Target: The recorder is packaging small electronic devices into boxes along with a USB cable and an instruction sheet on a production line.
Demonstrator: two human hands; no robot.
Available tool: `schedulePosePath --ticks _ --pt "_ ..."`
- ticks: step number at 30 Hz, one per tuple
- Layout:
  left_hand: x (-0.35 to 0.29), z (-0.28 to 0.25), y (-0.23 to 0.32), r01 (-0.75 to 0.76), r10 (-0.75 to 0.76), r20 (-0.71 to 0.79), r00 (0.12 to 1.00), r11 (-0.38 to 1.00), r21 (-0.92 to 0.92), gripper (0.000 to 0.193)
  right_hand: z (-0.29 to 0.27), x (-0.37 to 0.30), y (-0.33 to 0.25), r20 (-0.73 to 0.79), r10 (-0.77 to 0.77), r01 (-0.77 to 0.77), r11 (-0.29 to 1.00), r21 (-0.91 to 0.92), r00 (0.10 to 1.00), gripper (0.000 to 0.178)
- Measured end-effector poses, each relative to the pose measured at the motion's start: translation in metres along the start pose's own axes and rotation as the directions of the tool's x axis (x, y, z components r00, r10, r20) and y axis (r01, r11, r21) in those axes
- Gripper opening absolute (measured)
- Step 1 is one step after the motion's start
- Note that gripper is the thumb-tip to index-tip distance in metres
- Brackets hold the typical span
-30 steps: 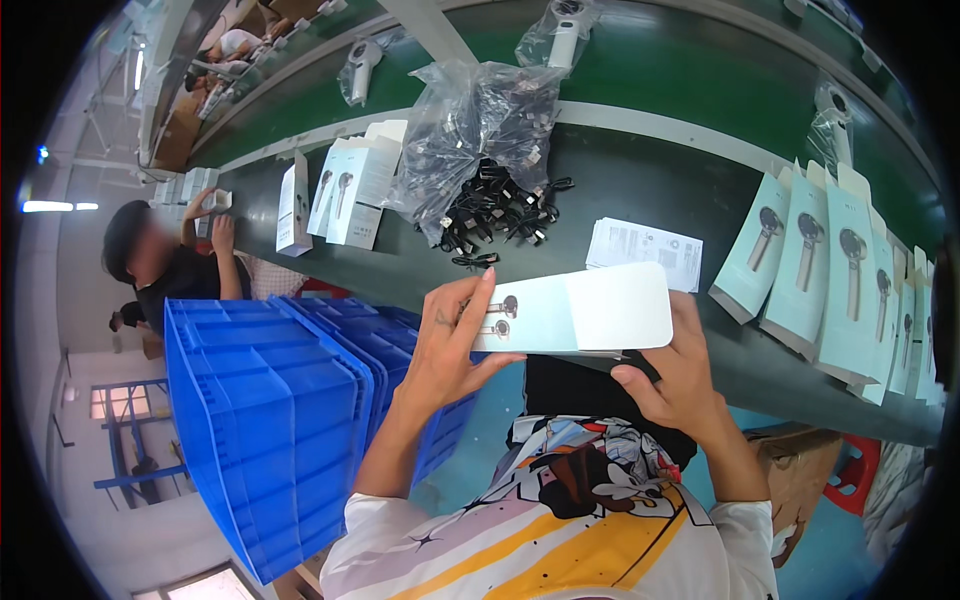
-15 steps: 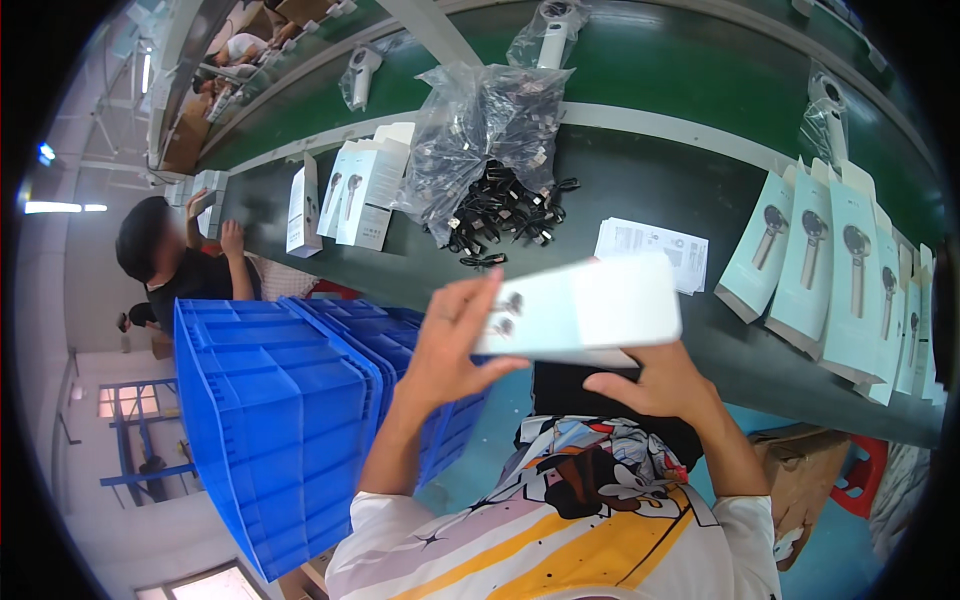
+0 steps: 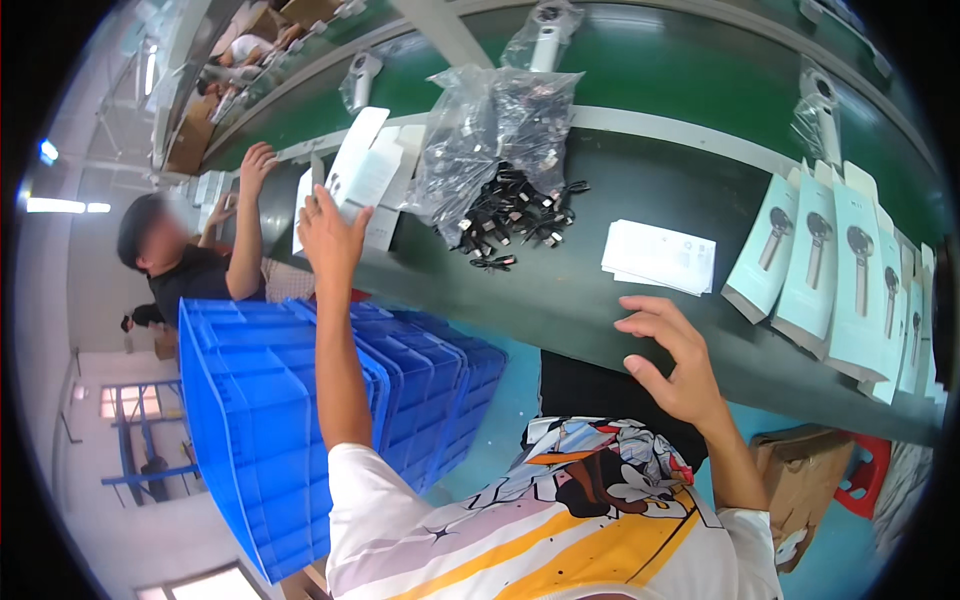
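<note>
Far left, beside the surface (image 3: 640,175), a co-worker (image 3: 185,260) in a dark top, one hand raised. Nearer, below the edge, blue crates (image 3: 260,430) in a row. Just right of the co-worker, the left hand (image 3: 330,238), stretched out to a pale carton (image 3: 365,170) with its flap up, among other cartons on the left of the surface; thumb well away from the other fingers, but cannot tell whether clamped on the carton or only resting against it. Behind, on the far green strip (image 3: 680,60), bagged white handheld devices (image 3: 545,45), spaced out from left to right. In the middle, a clear plastic bag (image 3: 500,130), with black cables (image 3: 515,205) spilling out toward the near side and one small coil (image 3: 493,263) nearest. Farther right, a stack of printed sheets (image 3: 660,257). Nearer, by the front edge, the right hand (image 3: 672,365), holding nothing, fingers bent and thumb apart. Far right, a row of upright pale cartons (image 3: 820,260), each visible front with a device pictured; near right, below the surface, a brown cardboard box (image 3: 795,475) and a red stool (image 3: 865,475)
</note>
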State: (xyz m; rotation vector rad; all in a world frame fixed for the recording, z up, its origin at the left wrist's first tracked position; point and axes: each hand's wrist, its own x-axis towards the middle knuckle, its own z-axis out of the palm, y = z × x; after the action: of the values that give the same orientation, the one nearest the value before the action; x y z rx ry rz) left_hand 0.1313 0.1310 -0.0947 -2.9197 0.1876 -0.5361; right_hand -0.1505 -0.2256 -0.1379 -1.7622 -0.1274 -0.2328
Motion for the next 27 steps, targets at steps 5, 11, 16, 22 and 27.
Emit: schedulePosePath --ticks 5,11,16,22,27 --pt "-0.007 0.004 0.029 -0.091 0.104 -0.077 0.992 0.984 0.152 0.096 0.006 -0.003 0.010 0.011 0.026 -0.025 0.997 -0.070 1.000 0.028" --pt "-0.004 0.011 0.031 -0.087 0.128 -0.216 0.968 0.978 0.190 0.091 0.027 0.041 0.009 0.056 -0.029 0.045 0.951 -0.307 0.998 0.025" --pt "-0.054 -0.024 0.065 -0.320 0.149 -0.431 0.890 0.878 -0.357 0.060 0.095 0.086 0.016 0.160 -0.207 0.259 0.847 -0.465 0.965 0.026" --pt "-0.105 -0.052 0.092 -0.351 0.133 -0.361 0.923 0.674 -0.650 0.031 0.142 0.109 0.037 0.241 -0.138 0.270 0.665 -0.697 0.961 0.016" --pt "-0.116 -0.058 0.112 -0.411 0.285 -0.307 0.908 0.463 -0.785 0.030 0.085 0.070 0.026 -0.012 -0.230 0.199 0.867 -0.457 0.973 0.015"
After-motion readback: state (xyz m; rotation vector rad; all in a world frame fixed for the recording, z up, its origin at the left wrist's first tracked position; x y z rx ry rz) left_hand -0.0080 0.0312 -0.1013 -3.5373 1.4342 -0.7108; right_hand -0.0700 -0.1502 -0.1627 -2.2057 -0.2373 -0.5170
